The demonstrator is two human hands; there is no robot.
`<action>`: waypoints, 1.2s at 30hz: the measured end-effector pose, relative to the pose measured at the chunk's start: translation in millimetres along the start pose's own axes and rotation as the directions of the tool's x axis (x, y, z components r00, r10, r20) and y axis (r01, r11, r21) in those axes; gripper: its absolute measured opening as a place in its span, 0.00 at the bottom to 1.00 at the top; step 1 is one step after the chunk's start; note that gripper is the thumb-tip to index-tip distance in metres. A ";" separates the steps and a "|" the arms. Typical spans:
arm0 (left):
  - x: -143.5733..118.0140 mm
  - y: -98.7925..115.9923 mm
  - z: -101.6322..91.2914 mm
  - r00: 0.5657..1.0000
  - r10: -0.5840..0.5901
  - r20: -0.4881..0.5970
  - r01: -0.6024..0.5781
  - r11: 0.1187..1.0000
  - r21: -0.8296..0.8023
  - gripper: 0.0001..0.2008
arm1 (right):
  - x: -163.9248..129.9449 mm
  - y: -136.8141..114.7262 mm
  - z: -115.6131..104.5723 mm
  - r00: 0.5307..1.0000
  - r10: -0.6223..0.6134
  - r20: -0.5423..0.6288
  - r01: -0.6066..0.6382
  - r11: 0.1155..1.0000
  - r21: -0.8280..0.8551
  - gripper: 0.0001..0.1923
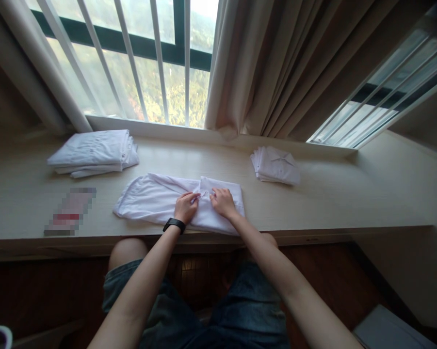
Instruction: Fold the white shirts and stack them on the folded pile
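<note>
Denim shorts (240, 310) sit nearest. Both hands rest mid-ledge (349, 203) on a white shirt (149, 198): left hand (185, 207) and right hand (222, 202), fingers curled, pinch fabric near its collar. 2 folded stacks (94, 152) (276, 166) flank it.

A single head-worn camera looked forward and steeply down from above the person's lap, facing the window (145, 63) across the pale ledge (331, 203). Both forearms reached away from it, close below.
</note>
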State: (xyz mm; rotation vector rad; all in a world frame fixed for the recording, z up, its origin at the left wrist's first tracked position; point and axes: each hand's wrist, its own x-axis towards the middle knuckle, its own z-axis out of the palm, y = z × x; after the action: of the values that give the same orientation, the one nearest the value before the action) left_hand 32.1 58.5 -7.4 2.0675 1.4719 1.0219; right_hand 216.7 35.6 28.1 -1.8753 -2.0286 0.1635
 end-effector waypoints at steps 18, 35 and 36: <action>-2.5 3.5 -2.4 0.995 0.066 0.079 -0.073 0.993 0.094 0.18 | -6.0 -10.5 4.0 0.988 -0.092 -0.126 0.091 0.996 -0.019 0.17; -4.4 10.6 -4.5 1.000 0.025 0.007 -0.025 1.000 -0.001 0.15 | -149.8 33.5 -19.6 0.968 -0.205 -0.147 0.184 0.973 -0.141 0.23; -4.4 10.8 -4.5 1.000 0.026 0.006 -0.026 1.000 -0.006 0.15 | -150.3 37.3 -18.9 0.970 -0.199 -0.142 0.177 0.972 -0.153 0.23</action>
State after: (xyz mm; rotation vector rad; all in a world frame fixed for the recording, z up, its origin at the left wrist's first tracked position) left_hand 34.8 50.2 1.4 2.0895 1.4404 1.0275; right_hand 264.9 -110.9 4.6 -1.7004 -2.1405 -0.1749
